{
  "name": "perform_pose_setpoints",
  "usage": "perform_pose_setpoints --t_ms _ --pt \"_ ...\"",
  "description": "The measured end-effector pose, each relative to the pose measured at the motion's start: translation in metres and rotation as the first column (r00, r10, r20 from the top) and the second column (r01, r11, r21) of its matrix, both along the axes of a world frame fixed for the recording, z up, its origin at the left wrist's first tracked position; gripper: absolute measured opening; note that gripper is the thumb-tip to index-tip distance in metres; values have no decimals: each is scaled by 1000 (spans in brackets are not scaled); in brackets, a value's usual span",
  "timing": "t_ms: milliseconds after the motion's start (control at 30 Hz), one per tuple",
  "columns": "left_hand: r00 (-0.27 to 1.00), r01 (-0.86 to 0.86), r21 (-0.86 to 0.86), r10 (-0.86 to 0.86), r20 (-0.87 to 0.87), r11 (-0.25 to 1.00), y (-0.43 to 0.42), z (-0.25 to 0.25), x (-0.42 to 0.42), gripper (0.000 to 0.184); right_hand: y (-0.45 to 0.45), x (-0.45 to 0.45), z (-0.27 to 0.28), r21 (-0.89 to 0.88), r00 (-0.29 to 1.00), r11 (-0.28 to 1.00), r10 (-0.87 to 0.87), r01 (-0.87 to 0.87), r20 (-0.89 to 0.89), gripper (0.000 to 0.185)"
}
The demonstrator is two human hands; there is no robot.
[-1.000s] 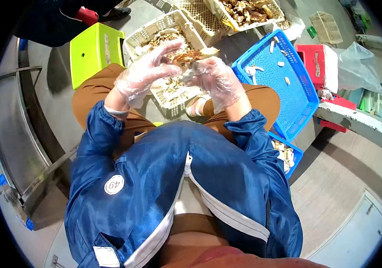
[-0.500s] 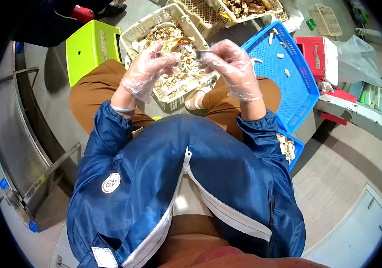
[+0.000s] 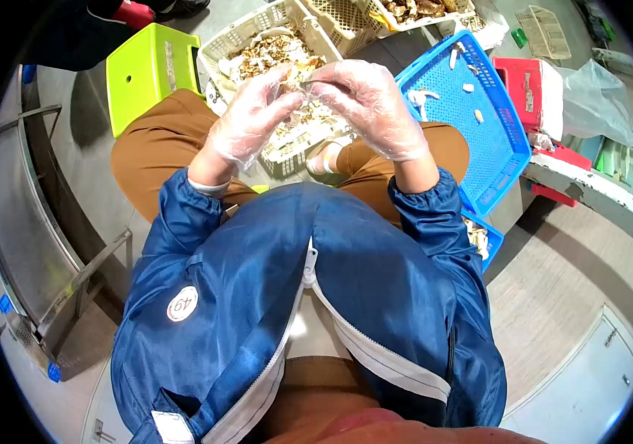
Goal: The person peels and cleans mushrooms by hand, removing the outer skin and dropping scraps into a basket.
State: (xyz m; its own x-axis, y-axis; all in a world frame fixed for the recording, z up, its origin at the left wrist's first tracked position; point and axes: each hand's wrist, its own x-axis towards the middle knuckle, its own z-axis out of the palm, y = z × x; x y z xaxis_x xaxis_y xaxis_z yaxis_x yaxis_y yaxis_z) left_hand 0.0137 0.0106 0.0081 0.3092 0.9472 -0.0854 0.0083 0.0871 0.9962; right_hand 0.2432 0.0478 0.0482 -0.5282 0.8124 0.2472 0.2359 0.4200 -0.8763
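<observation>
My left hand, in a clear plastic glove, is closed in a pinch over the near basket; whatever sits in its fingers is too small and covered to name. Opposite it, my gloved right hand curls its fingers round a small dark blade, mostly hidden now. The fingertips of both hands nearly meet. Beneath them, a cream plastic basket holds brown and white scraps that look like mushroom trimmings. To the right, a blue perforated tray carries several pale pieces.
A lime-green stool stands at left, a red-and-white box at right. More cream baskets are at the back. A smaller blue tray with pale pieces lies beside my right sleeve. A metal frame runs along the left.
My hands have come together, the right one moving left and turning its back upward. The blade is less visible. Another pale piece shows at the blue tray's left side.
</observation>
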Motion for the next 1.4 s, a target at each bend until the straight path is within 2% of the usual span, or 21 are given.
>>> perform_pose_setpoints --t_ms 67,200,300,333,400,433,533,667,733,767,867,900,1000,1033,1133,1267,1300,1367,1400 --pt "1000 4 23 -3 -30 1000 -1 8 1 47 -3 -1 -4 -4 1000 1000 -14 14 -15 16" --pt "977 -4 249 57 -206 968 0 0 -1 50 -5 -1 -3 -68 999 996 -54 54 -2 18" --pt "971 -19 304 89 -220 952 3 -7 -1 53 -5 -2 -2 95 996 991 -94 93 2 17" --pt "954 9 269 73 -292 963 2 -1 -2 54 -5 -3 -2 166 995 981 -103 104 -13 17" --pt "903 57 190 31 -428 980 0 16 -3 56 -5 -3 -3 178 997 981 -72 71 -2 16" --pt "902 57 280 71 -425 958 -1 8 -3 54 -5 -4 -4 183 998 981 -56 55 3 15" --pt "853 98 392 126 -507 915 -1 8 -2 52 -5 -4 -2 211 999 977 -37 32 20 13" --pt "838 103 417 147 -526 903 -2 12 1 50 -5 -5 -4 189 997 979 -74 73 -5 12" --pt "861 112 341 80 -503 933 0 24 3 50 -6 -5 -5 202 993 974 -113 106 25 14" --pt "871 118 302 47 -488 946 1 28 4 50 -8 -4 -3 124 992 984 -127 126 2 15" --pt "927 14 362 123 -353 932 -1 17 7 40 -7 -6 -4 122 991 987 -95 107 -98 11" --pt "924 -5 301 119 -363 954 -1 17 7 40 -8 -7 -4 137 994 987 -74 85 -85 13" --pt "886 54 412 147 -439 909 -1 22 8 40 -9 -10 -3 111 995 989 -99 101 -24 13" --pt "839 37 485 237 -490 873 -3 11 6 39 -7 -10 -7 157 994 983 -92 99 -53 13" --pt "838 62 525 241 -489 849 -4 11 6 42 -7 -10 -6 216 988 965 -150 151 -20 13" --pt "839 63 489 219 -498 870 -3 8 5 44 -11 -12 -4 151 976 964 -218 220 -29 13" --pt "882 48 381 140 -450 923 -4 19 8 43 -9 -10 -8 135 971 962 -232 239 -64 14" --pt "996 -43 99 50 -74 994 -4 9 5 45 2 -1 -19 36 932 931 -362 362 -19 15" --pt "990 -41 -55 48 129 998 -6 2 2 45 10 6 -28 -12 907 906 -422 422 9 16"
